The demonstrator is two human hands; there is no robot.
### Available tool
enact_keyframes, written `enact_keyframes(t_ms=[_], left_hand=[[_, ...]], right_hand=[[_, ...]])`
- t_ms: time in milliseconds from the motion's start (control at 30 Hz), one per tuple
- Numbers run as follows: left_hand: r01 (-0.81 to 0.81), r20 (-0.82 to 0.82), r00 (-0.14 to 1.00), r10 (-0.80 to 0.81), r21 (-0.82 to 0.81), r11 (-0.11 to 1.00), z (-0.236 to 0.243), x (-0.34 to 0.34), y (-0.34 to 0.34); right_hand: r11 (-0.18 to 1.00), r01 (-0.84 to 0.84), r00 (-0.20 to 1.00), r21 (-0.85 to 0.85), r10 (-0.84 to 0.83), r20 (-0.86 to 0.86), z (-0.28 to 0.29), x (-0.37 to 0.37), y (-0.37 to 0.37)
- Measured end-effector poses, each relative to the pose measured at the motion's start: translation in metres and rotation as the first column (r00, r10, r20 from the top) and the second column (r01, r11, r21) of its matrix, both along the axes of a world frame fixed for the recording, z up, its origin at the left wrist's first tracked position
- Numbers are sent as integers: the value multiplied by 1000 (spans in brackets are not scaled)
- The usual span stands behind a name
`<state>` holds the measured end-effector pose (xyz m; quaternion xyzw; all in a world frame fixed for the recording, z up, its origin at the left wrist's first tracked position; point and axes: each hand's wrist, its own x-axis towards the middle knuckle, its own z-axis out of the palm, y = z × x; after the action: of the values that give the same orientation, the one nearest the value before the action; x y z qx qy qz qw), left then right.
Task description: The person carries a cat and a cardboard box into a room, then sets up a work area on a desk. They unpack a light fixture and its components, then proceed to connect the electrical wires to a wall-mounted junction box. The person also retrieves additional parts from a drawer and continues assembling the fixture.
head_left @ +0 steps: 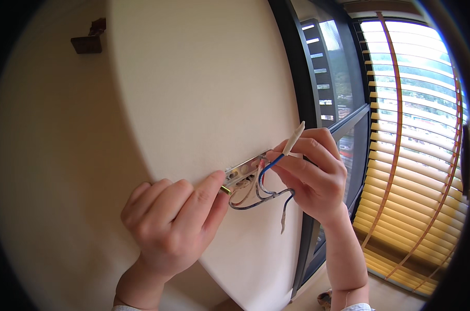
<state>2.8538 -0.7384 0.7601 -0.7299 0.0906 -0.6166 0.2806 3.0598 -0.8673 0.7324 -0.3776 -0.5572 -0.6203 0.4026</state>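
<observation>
Metal strip [249, 166] held by its two ends at the wall [209, 98]

In the head view, the only one, I see the person working with both hands before a pale wall. The left hand [175, 223] has its fingers nearly closed about the left end of the strip, the index fingertip at the edge. A brass-coloured cylinder [226, 190] sticks out just under this fingertip; whether the fingers also pinch it, I cannot tell. The right hand [315, 173] is closed around the other end, with thumb and fingertips close together there, partly hidden behind the wiring.

So the strip lies between the two grips. Just below it, wires come out: a blue wire [272, 164] passes in front of the right fingers, its white covered tip [295, 138] pointing up, and a dark wire [241, 208] loops below, between the hands.

To do this holding well, in my opinion, both ends should have equal pressure, so that the strip does not turn. The wires should come forward freely, not trapped behind the metal or under a fingertip. Because the lens bends straight edges, I cannot judge whether the strip is level.
</observation>
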Motion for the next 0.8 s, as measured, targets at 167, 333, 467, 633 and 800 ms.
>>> enact_keyframes(t_ms=[167, 333, 467, 633, 800], left_hand=[[-4, 8, 1000, 4, -2, 1000, 1, 1, -2], [-7, 6, 1000, 7, -3, 1000, 2, -1, -2], [-5, 11, 1000, 5, -10, 1000, 0, 1, -3], [3, 19, 1000, -2, -8, 1000, 1, 2, -3], [7, 25, 1000, -7, -8, 1000, 0, 3, -1]], right_hand=[[1000, -9, 999, -7, 9, -40, 3, -6, -1], [1000, 19, 1000, -13, -19, -20, 3, -7, -1], [1000, 18, 1000, -18, -18, -2, 5, -4, -3], [998, 17, 999, -55, -19, -37, 6, -5, -6], [999, 30, 999, -37, -29, 18, 6, 0, -3]])
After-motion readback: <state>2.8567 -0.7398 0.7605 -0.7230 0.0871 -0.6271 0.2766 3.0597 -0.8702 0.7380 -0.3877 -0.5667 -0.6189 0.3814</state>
